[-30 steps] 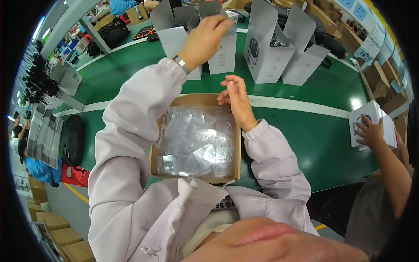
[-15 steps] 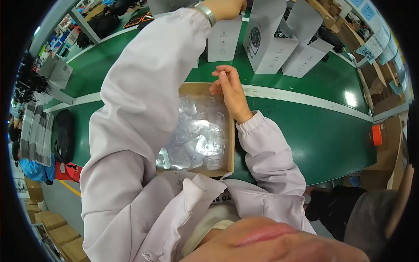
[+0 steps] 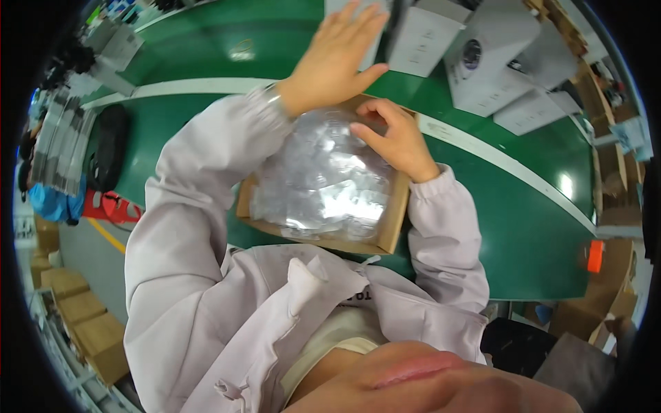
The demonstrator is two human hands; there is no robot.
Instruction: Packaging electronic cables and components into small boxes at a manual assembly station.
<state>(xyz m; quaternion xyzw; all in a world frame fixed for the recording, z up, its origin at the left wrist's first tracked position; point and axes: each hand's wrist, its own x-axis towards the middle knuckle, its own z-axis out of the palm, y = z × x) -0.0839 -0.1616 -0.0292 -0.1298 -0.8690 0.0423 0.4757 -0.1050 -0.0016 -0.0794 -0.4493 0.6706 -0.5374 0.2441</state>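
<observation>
Whereas half a second earlier the left hand (image 3: 334,62) is at the cartons beyond the cardboard tray (image 3: 397,213), it now shows back-up just past the tray's far side, its fingers spread with the thumb apart, pinching nothing that shows. Over the tray's far right corner, the right hand (image 3: 407,148) is more curled than it was; its thumb and index finger stand apart, with no grip on anything visible. Both hands are thus close about the tray, which holds a heap of clear plastic pieces (image 3: 323,182); whether either hand touches them I cannot tell.

Past the tray, a white strip (image 3: 513,160) crosses the green table (image 3: 516,213), and the nearest white carton (image 3: 425,38) stands beyond that; the left fingertips overlap another carton in the view, so contact there is unclear. The tray's near wall sits close to the jacket (image 3: 186,289), leaving little room on that side, and the left sleeve crosses above its left side. The widest room lies right of the tray, along the table to its edge. Well left of the tray lies a black case (image 3: 108,148).
</observation>
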